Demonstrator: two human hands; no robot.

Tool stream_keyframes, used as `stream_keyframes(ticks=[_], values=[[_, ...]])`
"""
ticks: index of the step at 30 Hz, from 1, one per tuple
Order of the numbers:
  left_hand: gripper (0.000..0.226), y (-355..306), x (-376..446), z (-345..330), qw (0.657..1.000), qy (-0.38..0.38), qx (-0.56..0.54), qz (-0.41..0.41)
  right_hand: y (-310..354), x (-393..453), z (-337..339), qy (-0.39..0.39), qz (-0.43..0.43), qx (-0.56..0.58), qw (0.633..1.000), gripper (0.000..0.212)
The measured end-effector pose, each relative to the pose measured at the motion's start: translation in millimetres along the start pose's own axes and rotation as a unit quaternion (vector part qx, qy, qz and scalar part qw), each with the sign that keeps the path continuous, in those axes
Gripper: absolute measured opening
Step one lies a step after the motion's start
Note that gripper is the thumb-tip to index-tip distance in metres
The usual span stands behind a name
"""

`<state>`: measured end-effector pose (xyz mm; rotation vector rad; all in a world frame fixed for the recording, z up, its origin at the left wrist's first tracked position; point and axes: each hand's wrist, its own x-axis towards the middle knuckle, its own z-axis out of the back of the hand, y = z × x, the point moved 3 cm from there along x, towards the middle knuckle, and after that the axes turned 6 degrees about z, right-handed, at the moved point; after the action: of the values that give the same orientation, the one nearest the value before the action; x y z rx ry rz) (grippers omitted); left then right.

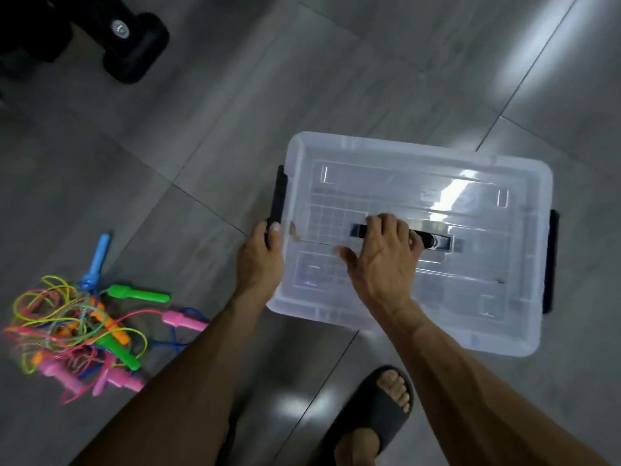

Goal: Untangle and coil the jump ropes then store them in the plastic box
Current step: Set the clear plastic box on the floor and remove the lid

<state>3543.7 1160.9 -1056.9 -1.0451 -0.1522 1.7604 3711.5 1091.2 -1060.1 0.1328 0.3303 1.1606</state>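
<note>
- Sandal (373,415) at 6 o'clock.
- Right hand (386,260) curls round box (504,331) handle (440,242).
- Left hand (260,260) grips latch (279,193).
- Ropes (87,327) tangled at 8 o'clock.

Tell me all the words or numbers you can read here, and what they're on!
None can be read anywhere in this view.
Plastic box: its clear lid has a small pale patch near the far edge that might be a moulded mark, but it is too blurred to read.
Jump ropes: the coloured handles show no print.
Black sandal: plain, no visible brand.
</note>
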Motion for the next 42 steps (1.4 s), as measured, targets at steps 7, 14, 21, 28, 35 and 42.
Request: stream_keyframes(ticks=[7,14,21,28,35,42], values=[[0.048,31.4,54.7,26.2,0.979,-0.014,-0.107,0.170,22.5,11.4,-11.0,-0.042,0.038,0.025,0.998,0.053],[0.043,13.7,16.9,25.9,0.984,-0.077,0.101,-0.124,-11.5,18.0,15.3,-0.014,0.074,0.018,0.997,0.042],[0.036,-1.6,15.2,25.6,0.983,-0.093,0.079,-0.134,-18.5,38.6,23.0,0.024,0.143,-0.051,0.988,0.022],[0.037,-57.0,-6.7,46.1,0.966,-0.125,0.053,-0.221,-35.3,24.5,66.9,-0.079,0.128,-0.002,0.989,0.020],[0.038,-112.6,-70.7,14.2,0.962,-0.039,0.090,-0.256,-94.0,-35.6,127.0,-0.111,0.045,-0.002,0.993,0.019],[0.042,-143.3,-171.9,-115.4,0.912,0.140,0.186,-0.338,-218.6,-177.3,131.9,-0.131,-0.147,-0.009,0.980,0.016]])
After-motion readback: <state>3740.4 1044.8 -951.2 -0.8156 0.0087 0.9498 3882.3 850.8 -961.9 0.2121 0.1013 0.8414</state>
